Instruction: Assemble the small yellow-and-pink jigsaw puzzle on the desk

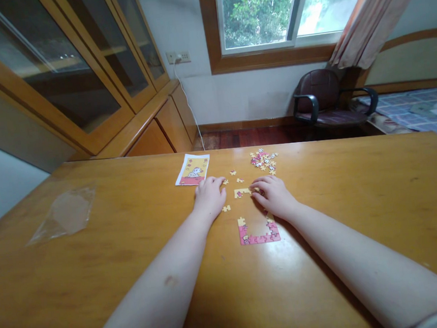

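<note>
Centre frame: left hand [209,198] flat, open, palm down, fingertips by a loose piece [225,182]. The right hand [274,196] is curled, tips on the yellow strip [241,193]; I can't tell if it grips. The puzzle frame [259,238] sits just below it, piece pile [263,160] above, reference card [193,170] above the left hand.

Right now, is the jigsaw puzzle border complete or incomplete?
Incomplete: the puzzle border has a joined pink bottom row, but bare table breaks its left side, and the right hand hides part.
</note>
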{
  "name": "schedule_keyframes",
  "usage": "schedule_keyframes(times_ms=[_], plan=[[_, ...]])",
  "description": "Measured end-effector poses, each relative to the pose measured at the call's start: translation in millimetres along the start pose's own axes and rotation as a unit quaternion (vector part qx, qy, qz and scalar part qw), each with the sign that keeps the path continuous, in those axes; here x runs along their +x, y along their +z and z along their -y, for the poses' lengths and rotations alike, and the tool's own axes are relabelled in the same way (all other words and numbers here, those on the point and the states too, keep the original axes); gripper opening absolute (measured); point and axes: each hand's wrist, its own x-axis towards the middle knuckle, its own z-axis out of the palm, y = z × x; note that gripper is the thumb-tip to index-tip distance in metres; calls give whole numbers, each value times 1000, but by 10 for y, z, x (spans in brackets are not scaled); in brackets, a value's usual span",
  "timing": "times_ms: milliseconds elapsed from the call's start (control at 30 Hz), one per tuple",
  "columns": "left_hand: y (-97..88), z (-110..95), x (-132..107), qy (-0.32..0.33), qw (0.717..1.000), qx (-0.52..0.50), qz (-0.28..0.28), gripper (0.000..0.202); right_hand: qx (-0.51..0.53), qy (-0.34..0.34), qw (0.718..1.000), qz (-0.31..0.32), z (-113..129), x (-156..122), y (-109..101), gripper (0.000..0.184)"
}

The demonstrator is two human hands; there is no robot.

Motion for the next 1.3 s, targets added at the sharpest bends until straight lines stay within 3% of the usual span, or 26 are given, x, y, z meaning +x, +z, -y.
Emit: schedule_keyframes(times_ms=[467, 867, 1133, 1233, 1300], plan=[[-37, -17, -3, 16, 1000, 2, 12, 19, 7, -6, 1000, -4, -34, 5, 17, 16], [-29, -17, -17, -15, 999, 24, 19, 33, 9, -7, 1000, -8, -3, 9, -13, 16], [34, -48, 12, 53, 999, 9, 8, 53, 12, -2, 1000, -12, 19, 22, 17, 17], [84, -10, 78, 50, 998, -30, 14, 50, 10, 3, 1000, -13, 19, 28, 31, 18], [101, 24, 108, 22, 997, -76, -19, 40, 9, 8, 1000, -15, 7, 30, 36, 17]])
